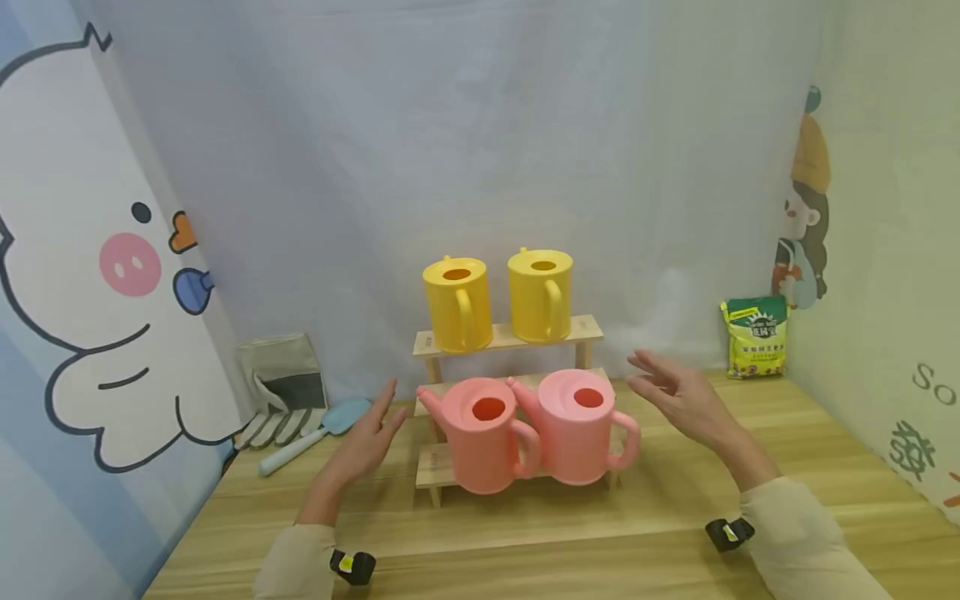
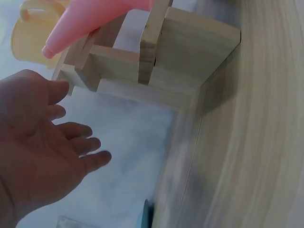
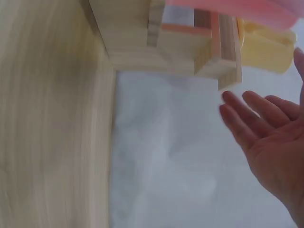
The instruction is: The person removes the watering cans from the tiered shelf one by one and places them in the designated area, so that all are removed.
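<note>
A tiered wooden stand [image 1: 435, 462] carries two yellow watering cans, the left one [image 1: 442, 308] and the right one [image 1: 528, 300], on its top step. Lower down sit two pink watering cans, one at left [image 1: 480, 450] and one at right [image 1: 573, 446], spouts pointing left and handles right. My left hand [image 1: 363, 446] hovers at the stand's left side, fingers spread and holding nothing. On the other side my right hand [image 1: 686, 400] is raised with extended fingers, also holding nothing. Both palms face the stand, apart from the cans.
Back left on the wooden table [image 1: 525, 558] lie a pair of gloves [image 1: 288, 392] and a blue trowel [image 1: 322, 433]. A green and yellow bag [image 1: 756, 337] stands at the back right. Pale curtains [image 1: 480, 125] enclose the table behind and at the sides.
</note>
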Tool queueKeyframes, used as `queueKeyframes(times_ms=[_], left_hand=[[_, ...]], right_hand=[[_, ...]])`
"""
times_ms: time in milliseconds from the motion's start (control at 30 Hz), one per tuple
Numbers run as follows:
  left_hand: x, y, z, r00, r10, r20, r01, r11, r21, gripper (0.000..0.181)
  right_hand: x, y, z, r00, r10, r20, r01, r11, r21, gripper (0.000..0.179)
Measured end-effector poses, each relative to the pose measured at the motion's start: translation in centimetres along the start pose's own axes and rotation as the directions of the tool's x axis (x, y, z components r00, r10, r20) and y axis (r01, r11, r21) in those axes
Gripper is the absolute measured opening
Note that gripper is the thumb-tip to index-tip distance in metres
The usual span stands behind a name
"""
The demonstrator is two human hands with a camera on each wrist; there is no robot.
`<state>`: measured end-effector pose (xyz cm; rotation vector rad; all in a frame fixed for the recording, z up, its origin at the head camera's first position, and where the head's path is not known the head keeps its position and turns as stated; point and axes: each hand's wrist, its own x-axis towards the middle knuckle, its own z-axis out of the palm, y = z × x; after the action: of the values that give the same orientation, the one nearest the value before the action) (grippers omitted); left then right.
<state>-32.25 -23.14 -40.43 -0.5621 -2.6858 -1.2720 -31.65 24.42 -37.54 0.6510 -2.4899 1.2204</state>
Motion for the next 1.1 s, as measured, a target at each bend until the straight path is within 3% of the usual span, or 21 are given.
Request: queueKeyframes(times_ms=[167,400,700,867,1100], left_hand=[[0.3,0.4,0.6,1.000,-0.006,-0.020,0.003,0.983,-0.181,0.058],[0.8,0.6,1.9,1.000,-0.009,-0.015,0.001,0.905,-0.425,0.056],[0.9,1.2,2.9,0.997,-0.049,-0.063,0.011,0.869,-0.494,0.049],[0.8,1.2,3.3,0.996,-0.087,-0.033,0.057,0.852,-0.520,0.049],[0.9,1.2,3.7,0.997,-0.070,-0.044,0.037,0.851,-0.524,0.050]], right_hand=[[-0.8,-1.0,0.6,0.998,-0.021,-0.052,0.024,0.998,0.059,0.053],[-1.2,-1.9,0.1,0.998,-0.049,-0.048,0.050,0.998,0.027,0.035],[-1.4,-1.5,-0.7,0.988,-0.115,0.100,0.100,0.984,0.147,0.022],[-1.5,-2.1,-0.7,0.983,-0.087,0.160,0.056,0.981,0.188,0.024],[-1.6,-2.4,-0.5,0.971,-0.059,0.230,0.013,0.981,0.193,0.027]])
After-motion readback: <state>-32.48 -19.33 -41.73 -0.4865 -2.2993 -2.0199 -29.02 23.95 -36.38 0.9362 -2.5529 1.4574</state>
